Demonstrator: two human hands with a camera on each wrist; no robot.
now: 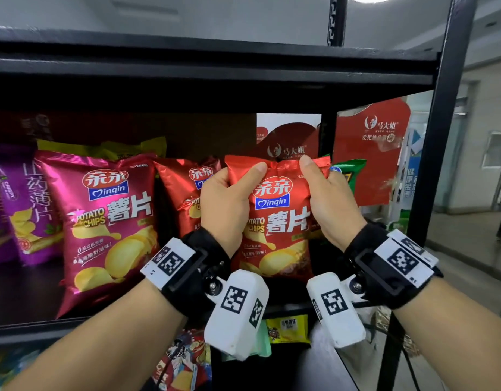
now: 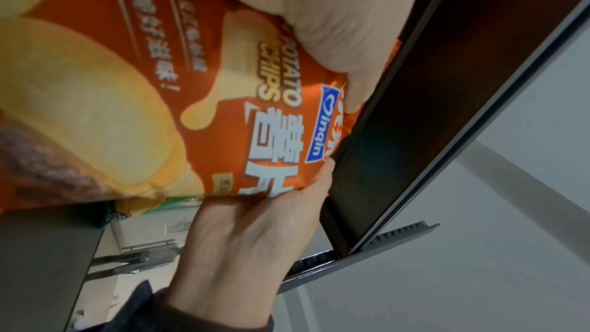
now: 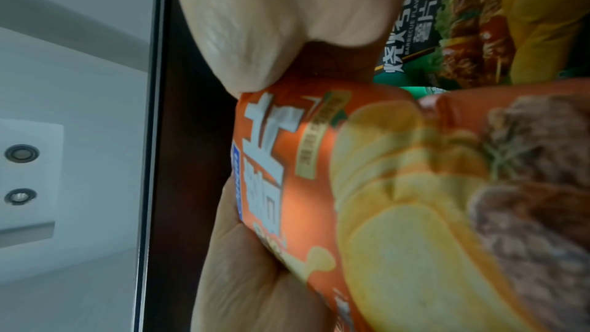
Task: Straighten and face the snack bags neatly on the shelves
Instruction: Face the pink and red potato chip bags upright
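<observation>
Left hand (image 1: 225, 198) and right hand (image 1: 329, 200) pinch red chip bag (image 1: 280, 218) upright; right wrist view alone shows green barbecue bag (image 3: 424, 29) behind

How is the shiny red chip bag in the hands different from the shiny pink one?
The shiny red chip bag is gripped by the left hand and right hand; the shiny pink chip bag leans untouched on the shelf. The red sits further right. Both show the same logo and face forward.
</observation>
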